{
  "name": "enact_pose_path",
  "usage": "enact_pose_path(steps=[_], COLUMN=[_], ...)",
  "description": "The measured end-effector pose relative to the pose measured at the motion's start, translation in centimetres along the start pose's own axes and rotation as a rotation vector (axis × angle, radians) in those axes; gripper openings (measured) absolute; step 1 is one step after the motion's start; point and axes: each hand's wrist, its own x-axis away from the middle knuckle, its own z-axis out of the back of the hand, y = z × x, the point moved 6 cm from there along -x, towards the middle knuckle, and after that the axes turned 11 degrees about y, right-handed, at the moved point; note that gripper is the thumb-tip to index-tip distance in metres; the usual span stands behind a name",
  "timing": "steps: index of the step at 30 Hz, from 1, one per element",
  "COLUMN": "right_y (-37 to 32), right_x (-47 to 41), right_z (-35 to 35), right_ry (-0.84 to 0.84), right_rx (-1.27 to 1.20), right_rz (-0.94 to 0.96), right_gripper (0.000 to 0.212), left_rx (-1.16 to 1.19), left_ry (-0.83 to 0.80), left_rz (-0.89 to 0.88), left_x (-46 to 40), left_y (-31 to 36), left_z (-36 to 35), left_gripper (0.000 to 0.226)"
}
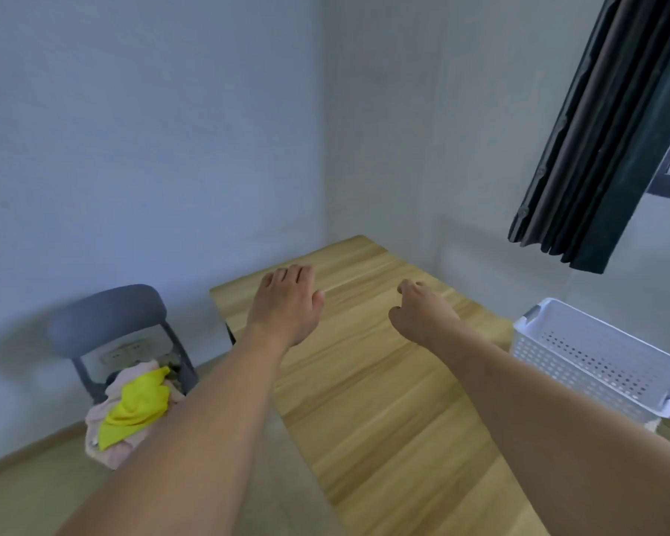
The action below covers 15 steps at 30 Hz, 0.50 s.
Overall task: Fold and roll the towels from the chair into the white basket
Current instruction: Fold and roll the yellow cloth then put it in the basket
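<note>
My left hand (287, 303) and right hand (422, 311) reach out over the wooden surface (383, 400), both loose and holding nothing. The towels (132, 412) lie heaped on the grey chair (107, 319) at left; the white basket (596, 357) sits at the surface's right edge.

**Both arms out over the wooden surface, towels on the chair**

Left hand (287, 303) stretched forward above the wooden surface (383, 400), fingers loosely extended, holding nothing. Right hand (422, 311) beside it, fingers loosely curled, also holding nothing. At lower left, grey chair (107, 317) against the wall, heaped with towels: yellow towel (136, 410) lying on top of pale pink towels (111, 450). On the right, white basket (596, 357) with perforated walls, standing at the surface's edge. Dark curtain (604, 129) hanging at upper right.
</note>
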Motion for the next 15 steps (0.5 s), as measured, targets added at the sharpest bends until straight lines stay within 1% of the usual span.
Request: enact_pose_path(steps=[3,8,13,15], right_y=[-6.7,-17.3,-24.6,-27.2], right_x=[0.0,0.2,-2.4,-3.6], right_z=[-1.8,-5.1,-5.9,-7.2], right_ry=[0.043,0.018,0.072,0.057], right_rx=[-0.039,-0.074,-0.074,-0.06], right_rz=[-0.01,-0.031,-0.02,0.004], right_gripper=[0.043,0.05,0.051,0.05], left_rx=[0.017,0.045,0.067,0.049], left_ry=[0.006,-0.004,0.043,0.056], left_rz=[-0.027,-0.052,-0.04,-0.006], left_x=[0.7,1.1,-0.9,-1.3], left_y=[-7.1,-18.1,-26.8,-30.8], left_z=[0.4,1.3,2.5,2.3], left_gripper=[0.046,0.045,0.043,0.044])
